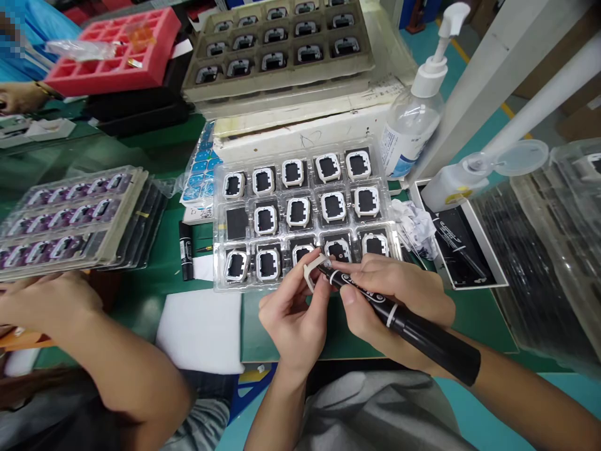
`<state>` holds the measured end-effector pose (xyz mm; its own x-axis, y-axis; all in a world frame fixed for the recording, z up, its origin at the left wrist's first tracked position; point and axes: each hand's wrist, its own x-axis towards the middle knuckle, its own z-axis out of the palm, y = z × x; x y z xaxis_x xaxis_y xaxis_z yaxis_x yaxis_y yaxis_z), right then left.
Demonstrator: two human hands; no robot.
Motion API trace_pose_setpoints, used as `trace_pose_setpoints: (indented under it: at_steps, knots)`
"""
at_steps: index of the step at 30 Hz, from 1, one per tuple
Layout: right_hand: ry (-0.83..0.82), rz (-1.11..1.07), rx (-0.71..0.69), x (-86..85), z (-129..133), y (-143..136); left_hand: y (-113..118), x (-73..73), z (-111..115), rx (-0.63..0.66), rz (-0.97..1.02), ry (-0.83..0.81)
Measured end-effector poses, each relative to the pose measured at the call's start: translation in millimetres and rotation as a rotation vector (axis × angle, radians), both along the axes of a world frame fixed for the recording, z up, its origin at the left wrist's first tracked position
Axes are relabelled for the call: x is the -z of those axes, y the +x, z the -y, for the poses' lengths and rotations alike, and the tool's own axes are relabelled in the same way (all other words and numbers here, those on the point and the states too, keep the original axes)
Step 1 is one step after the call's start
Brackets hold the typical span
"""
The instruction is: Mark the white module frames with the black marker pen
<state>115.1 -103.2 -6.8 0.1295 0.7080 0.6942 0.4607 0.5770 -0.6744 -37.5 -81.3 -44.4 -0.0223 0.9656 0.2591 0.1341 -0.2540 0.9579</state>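
Observation:
Between the fingertips of my left hand (pixel 298 313) is a small white watch case frame (pixel 310 270), tilted up on edge. My right hand (pixel 399 294) grips a thick black marker (pixel 399 316). Its tip end meets the frame, though my fingers partly hide the contact. Just beyond both hands lies a clear plastic tray (pixel 246 241) with rows of similar white frames, each on a black pad. One pocket at the tray's left, in the middle row, shows only its black pad (pixel 236 223). My hands overlap the tray's front edge.
Left of the tray lie another black marker (pixel 186 250) and a white foam sheet (pixel 200 332). At right are a pump bottle (pixel 413 119), crumpled tissue (pixel 416 227) and a white box (pixel 498 275). Stacked trays (pixel 282 81) stand behind. A co-worker's arm (pixel 122 357) reaches in at left.

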Motion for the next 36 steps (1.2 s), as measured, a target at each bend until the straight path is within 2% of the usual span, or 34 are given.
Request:
trace_pose_setpoints:
  at_steps: [6, 14, 20, 29, 32, 36]
  knots:
    - [-0.147, 0.079, -0.023, -11.5, 1, 7, 0, 1.1, 0, -0.002, -0.025, 0.019]
    - [-0.064, 0.095, -0.087, -9.5, -9, 10, -2, -3.5, -1, 0.009, -0.059, -0.021]
    - [-0.110, 0.092, -0.078, -4.7, -4, 13, 1, -9.9, -3, 0.036, 0.079, -0.097]
    - [-0.062, 0.060, -0.109, -9.9, -3, 11, 0, -7.2, -4, 0.030, 0.076, -0.102]
    - [-0.116, 0.048, -0.109, -9.8, -2, 10, 3, -10.9, -6, 0.027, 0.099, -0.120]
    - [-0.107, -0.026, -0.097, -9.1, -1, 8, 6, -20.8, -7, 0.011, 0.121, -0.146]
